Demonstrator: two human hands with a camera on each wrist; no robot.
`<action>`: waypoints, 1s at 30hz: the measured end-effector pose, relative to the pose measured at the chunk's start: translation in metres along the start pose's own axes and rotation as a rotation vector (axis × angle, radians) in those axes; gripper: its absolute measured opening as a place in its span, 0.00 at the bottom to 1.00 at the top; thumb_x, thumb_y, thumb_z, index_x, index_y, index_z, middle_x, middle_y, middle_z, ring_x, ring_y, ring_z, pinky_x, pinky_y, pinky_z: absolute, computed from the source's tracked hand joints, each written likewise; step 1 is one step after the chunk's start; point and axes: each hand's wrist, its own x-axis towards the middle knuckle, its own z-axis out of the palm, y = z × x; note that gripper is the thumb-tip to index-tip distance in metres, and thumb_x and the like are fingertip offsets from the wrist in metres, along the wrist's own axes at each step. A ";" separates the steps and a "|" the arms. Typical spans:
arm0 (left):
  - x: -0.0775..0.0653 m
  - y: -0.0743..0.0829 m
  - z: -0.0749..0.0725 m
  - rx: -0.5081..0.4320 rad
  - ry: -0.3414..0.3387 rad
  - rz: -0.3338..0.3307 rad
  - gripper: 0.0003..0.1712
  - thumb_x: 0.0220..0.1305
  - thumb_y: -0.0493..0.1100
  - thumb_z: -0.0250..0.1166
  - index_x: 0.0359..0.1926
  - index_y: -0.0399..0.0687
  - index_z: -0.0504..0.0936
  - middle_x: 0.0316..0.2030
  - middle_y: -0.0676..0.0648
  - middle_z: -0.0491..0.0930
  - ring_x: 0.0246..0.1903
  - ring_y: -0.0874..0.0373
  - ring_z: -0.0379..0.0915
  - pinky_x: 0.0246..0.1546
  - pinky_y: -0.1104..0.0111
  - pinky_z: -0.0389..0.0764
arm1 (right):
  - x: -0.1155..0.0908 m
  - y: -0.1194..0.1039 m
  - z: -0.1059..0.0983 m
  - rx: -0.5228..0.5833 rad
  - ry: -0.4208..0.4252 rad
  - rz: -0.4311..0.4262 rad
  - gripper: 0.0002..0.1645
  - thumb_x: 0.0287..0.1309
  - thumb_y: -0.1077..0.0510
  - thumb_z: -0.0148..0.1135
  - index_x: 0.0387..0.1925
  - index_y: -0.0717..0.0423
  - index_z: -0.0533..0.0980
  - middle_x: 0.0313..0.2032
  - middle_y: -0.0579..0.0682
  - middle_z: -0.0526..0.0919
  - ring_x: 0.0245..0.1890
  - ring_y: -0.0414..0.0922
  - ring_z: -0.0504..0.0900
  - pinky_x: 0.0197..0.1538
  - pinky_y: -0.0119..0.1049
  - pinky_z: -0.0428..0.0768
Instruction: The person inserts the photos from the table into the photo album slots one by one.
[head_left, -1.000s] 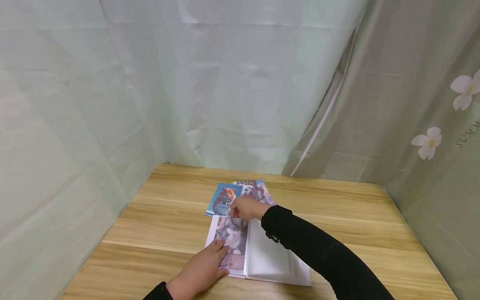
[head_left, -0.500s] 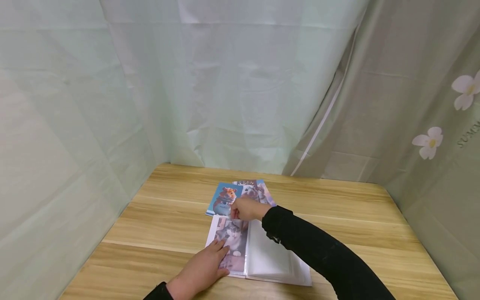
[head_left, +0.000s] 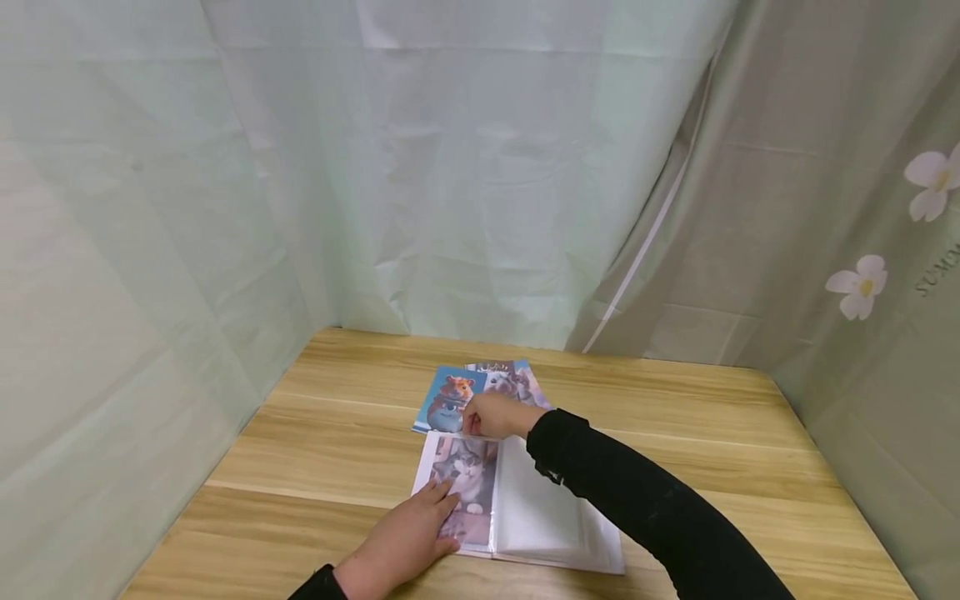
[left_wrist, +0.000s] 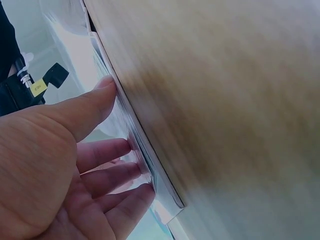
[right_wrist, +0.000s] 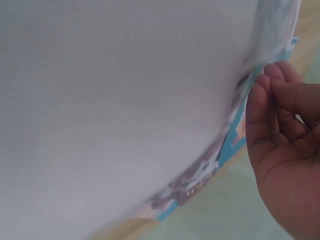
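Note:
A photo album lies spread on the wooden table, its left pocket page showing a cat photo and its right page a blank clear pocket. My left hand rests on the lower left of the cat photo, fingers extended; in the left wrist view its fingertips touch the page and its thumb lies along the album's edge. My right hand reaches across to the top of the left page. In the right wrist view, its thumb and fingertips pinch together at the page's upper edge; whether photo or plastic is between them is hard to tell.
Behind the album lie a blue hamster picture card and an overlapping card with light-furred animals. Pale curtains hang along the table's back and sides.
The cat photo seems to sit slightly lower in its pocket, with more pale margin above it. Both hands have stayed nearly in place.

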 end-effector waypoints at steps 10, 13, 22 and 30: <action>0.001 0.000 0.000 0.005 0.032 0.010 0.34 0.58 0.54 0.72 0.59 0.35 0.80 0.63 0.34 0.74 0.63 0.36 0.69 0.61 0.50 0.75 | 0.000 0.006 -0.027 0.106 0.019 0.100 0.16 0.64 0.76 0.55 0.37 0.60 0.86 0.38 0.53 0.86 0.37 0.42 0.81 0.42 0.33 0.80; 0.000 0.000 0.001 0.000 0.016 0.009 0.35 0.59 0.55 0.71 0.60 0.36 0.79 0.63 0.35 0.74 0.63 0.36 0.69 0.61 0.50 0.74 | 0.001 0.010 -0.031 0.075 0.045 0.108 0.14 0.65 0.74 0.56 0.37 0.61 0.85 0.36 0.51 0.85 0.37 0.43 0.81 0.43 0.35 0.81; -0.003 0.001 0.003 -0.006 0.014 0.003 0.34 0.60 0.55 0.71 0.59 0.37 0.80 0.63 0.36 0.75 0.62 0.37 0.71 0.59 0.52 0.76 | 0.007 0.022 -0.035 0.063 0.129 0.136 0.14 0.65 0.75 0.54 0.42 0.62 0.84 0.40 0.52 0.84 0.41 0.47 0.80 0.47 0.39 0.80; -0.002 0.001 0.003 0.011 0.024 0.014 0.34 0.60 0.56 0.70 0.59 0.37 0.80 0.63 0.36 0.75 0.61 0.38 0.72 0.59 0.53 0.77 | 0.020 0.031 -0.041 0.061 0.202 0.155 0.11 0.62 0.73 0.57 0.41 0.65 0.84 0.39 0.54 0.85 0.38 0.45 0.79 0.47 0.40 0.81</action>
